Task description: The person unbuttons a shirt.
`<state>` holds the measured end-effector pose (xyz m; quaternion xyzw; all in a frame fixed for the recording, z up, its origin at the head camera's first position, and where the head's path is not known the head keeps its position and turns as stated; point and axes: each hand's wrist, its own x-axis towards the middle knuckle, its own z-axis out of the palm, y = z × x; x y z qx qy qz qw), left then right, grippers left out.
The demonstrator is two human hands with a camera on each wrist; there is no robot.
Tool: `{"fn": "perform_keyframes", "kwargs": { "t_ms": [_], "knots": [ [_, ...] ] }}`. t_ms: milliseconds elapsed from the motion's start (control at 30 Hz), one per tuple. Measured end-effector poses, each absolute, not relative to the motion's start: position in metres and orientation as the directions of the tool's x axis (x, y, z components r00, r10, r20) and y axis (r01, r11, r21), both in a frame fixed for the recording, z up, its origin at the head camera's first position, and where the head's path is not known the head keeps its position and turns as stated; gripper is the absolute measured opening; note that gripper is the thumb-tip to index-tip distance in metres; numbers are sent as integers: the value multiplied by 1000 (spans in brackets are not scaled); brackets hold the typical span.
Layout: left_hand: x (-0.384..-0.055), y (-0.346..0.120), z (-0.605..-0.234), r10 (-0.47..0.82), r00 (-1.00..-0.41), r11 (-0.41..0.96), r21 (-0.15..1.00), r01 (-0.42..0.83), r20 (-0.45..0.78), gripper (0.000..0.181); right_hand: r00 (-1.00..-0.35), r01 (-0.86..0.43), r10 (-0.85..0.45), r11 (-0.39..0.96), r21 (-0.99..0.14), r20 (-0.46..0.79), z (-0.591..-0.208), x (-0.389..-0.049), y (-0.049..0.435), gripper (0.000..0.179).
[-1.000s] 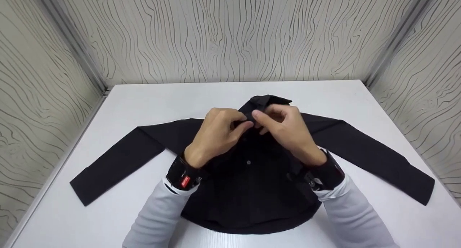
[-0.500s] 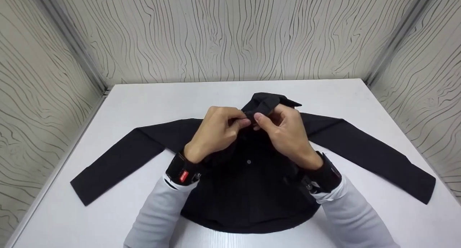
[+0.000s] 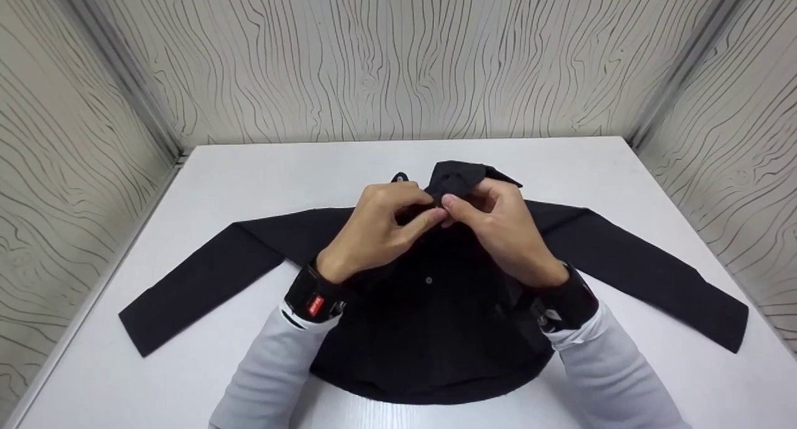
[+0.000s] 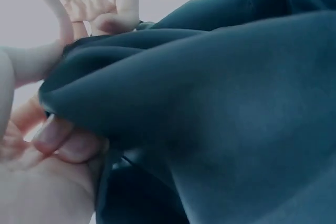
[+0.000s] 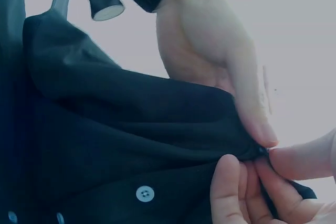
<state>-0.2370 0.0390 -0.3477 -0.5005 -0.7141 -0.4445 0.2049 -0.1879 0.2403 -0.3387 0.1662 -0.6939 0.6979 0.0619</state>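
A black button-up shirt [image 3: 429, 348] lies front up on the white table, its hem toward me. Its collar [image 3: 457, 177] is raised between my hands. My left hand [image 3: 377, 230] pinches the fabric at the neck with thumb and forefinger. Close beside it, my right hand [image 3: 507, 233] grips the collar's other side, fingertips nearly meeting the left ones. A pale button [image 5: 145, 193] sits on the placket below the fingers in the right wrist view. In the left wrist view, folded fabric [image 4: 210, 93] hides part of the fingertips. What lies exactly between the fingertips is hidden.
The left-hand sleeve [image 3: 199, 286] and the right-hand sleeve [image 3: 647, 279] spread out diagonally across the white table [image 3: 280, 174]. Wood-grain patterned panels [image 3: 398, 61] stand behind and at both sides. Each wrist wears a black strap.
The raised collar has tipped over toward the right. A small collar end with a button has come into sight behind my left hand. Both hands stay at the neck, with small finger shifts.
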Motion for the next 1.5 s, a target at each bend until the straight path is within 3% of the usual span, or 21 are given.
{"fn": "perform_keyframes", "kwargs": {
  "t_ms": [267, 433, 533, 633, 767, 833, 900, 967, 1033, 1167, 1300, 1500],
  "knots": [
    [-236, 38, -350, 552, -324, 54, 354, 934, 769, 5, -937, -241, -236, -96, -966, 257, -341, -188, 239, 27],
    [-235, 42, -351, 504, -258, 66, 261, 963, 825, 9, -960, -181, -172, -221, -958, 221, -342, -187, 234, 25],
    [-235, 40, -348, 494, -254, 60, 259, 964, 831, 12, -972, -177, -111, -242, -954, 209, -341, -188, 234, 22],
    [-237, 32, -343, 510, -321, 104, 314, 944, 798, 13, -964, -234, -71, -227, -945, 256, -338, -189, 239, 21],
    [-241, 13, -337, 528, -522, 342, 396, 853, 670, 10, -943, -314, -49, -191, -930, 328, -334, -189, 246, 20],
    [-239, 7, -336, 518, -628, 500, 390, 773, 581, 2, -939, -325, -58, -185, -928, 340, -335, -190, 248, 21],
    [-235, 5, -335, 504, -694, 618, 347, 706, 515, 9, -937, -323, -78, -177, -929, 341, -335, -191, 247, 22],
    [-228, 9, -334, 505, -719, 666, 314, 676, 477, 9, -935, -323, -95, -164, -932, 341, -337, -192, 246, 23],
    [-221, 17, -334, 541, -707, 641, 320, 697, 456, 9, -933, -326, -105, -156, -932, 344, -337, -192, 244, 22],
    [-216, 33, -339, 630, -682, 528, 438, 727, 372, 13, -929, -343, -100, -133, -930, 357, -338, -192, 243, 21],
    [-222, 38, -347, 656, -696, 494, 532, 687, 290, 10, -927, -356, -90, -91, -930, 364, -337, -191, 243, 21],
    [-232, 33, -351, 611, -730, 464, 608, 644, 307, 12, -931, -355, -63, -75, -932, 360, -332, -191, 250, 25]
  ]
}}
